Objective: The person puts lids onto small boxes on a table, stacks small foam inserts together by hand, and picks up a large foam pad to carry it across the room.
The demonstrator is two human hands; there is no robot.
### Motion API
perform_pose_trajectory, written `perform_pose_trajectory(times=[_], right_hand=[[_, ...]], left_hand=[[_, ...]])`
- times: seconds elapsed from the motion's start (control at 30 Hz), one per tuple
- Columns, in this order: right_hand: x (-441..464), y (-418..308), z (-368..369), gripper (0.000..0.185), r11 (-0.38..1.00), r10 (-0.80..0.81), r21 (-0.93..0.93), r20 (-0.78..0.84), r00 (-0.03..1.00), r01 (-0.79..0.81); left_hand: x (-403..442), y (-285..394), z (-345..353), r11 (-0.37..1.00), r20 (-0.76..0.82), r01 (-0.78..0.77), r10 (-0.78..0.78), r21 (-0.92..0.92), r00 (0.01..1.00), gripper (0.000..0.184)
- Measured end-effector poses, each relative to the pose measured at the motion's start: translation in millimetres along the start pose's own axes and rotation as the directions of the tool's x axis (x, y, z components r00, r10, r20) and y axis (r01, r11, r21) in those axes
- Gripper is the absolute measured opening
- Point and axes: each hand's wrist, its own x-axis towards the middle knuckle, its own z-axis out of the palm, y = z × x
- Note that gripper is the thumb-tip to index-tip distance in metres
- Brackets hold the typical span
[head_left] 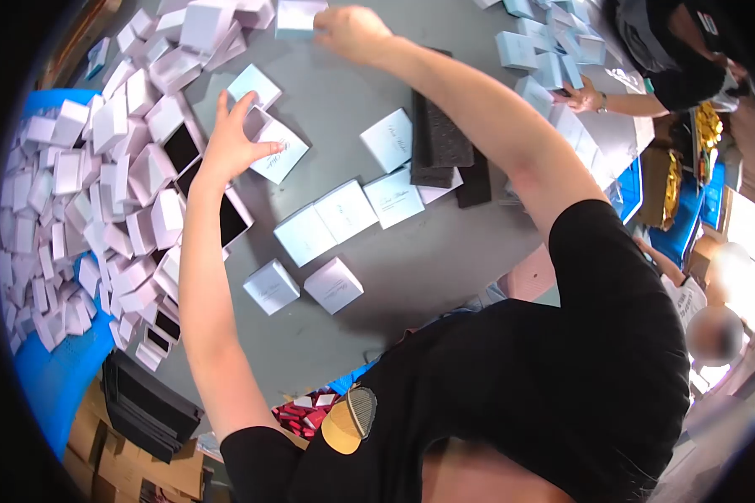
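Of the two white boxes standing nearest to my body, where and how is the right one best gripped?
Probably by two opposite side walls of this printed box, thumb against one, fingers against the other, coming from above and its right: bare table lies there, while on the left the neighbouring box stands close. The straight walls and flat top suit this.

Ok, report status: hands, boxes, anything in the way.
Left hand spread over two boxes. Right hand at a farther box's edge. Box pile beside left forearm.
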Motion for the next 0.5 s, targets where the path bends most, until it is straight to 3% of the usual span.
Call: perform_pose_trajectory(times=[0.03, 0.07, 0.17, 0.23, 0.27, 0.3, 0.33, 0.4, 0.47, 0.5], right_hand=[[5, 24, -7, 0.034, 0.998, -0.061, -0.019, -0.101, 0.993, 0.06], [10, 49, -8, 0.036, 0.988, -0.059, 0.117, -0.325, 0.944, 0.102], [-43, 43, -91, 0.047, 0.948, 0.217, 0.265, -0.134, 0.967, -0.176], [-88, 77, -82, 0.056, 0.989, 0.138, 0.075, -0.118, 0.983, -0.13], [-120, 73, -91, 0.064, 0.948, 0.237, 0.209, 0.036, 0.971, -0.239], [-153, 63, -87, 0.074, 0.851, 0.47, 0.248, 0.037, 0.882, -0.463], [-176, 47, -98, 0.093, 0.685, 0.596, 0.365, 0.215, 0.773, -0.63], [-212, 31, -63, 0.121, 0.572, 0.699, 0.35, 0.266, 0.664, -0.742], [-219, 5, -40, 0.12, 0.573, 0.748, 0.301, 0.186, 0.637, -0.762], [-217, -5, -30, 0.117, 0.58, 0.792, 0.239, 0.06, 0.608, -0.779]], left_hand=[[2, 1, 6, 1.0, -0.023, -0.025, 0.025, -0.015, 0.999, 0.101], [4, 2, 11, 0.999, -0.039, -0.038, 0.038, 0.005, 0.999, 0.1], [5, 10, 17, 0.998, 0.03, -0.057, 0.057, 0.013, 0.998, 0.099], [0, 26, 22, 0.999, 0.017, -0.044, 0.044, 0.025, 0.999, 0.099], [0, 34, 24, 0.999, 0.018, -0.046, 0.046, 0.021, 0.999, 0.098], [-1, 40, 29, 0.999, 0.022, -0.041, 0.041, 0.019, 0.999, 0.098], [-3, 45, 33, 0.999, 0.023, -0.035, 0.034, 0.019, 0.999, 0.098], [-6, 59, 45, 0.998, 0.038, -0.048, 0.046, 0.051, 0.998, 0.098], [-10, 70, 56, 0.996, 0.044, -0.053, 0.05, 0.071, 0.998, 0.098], [-10, 74, 60, 0.995, 0.048, -0.063, 0.06, 0.075, 0.997, 0.099]])
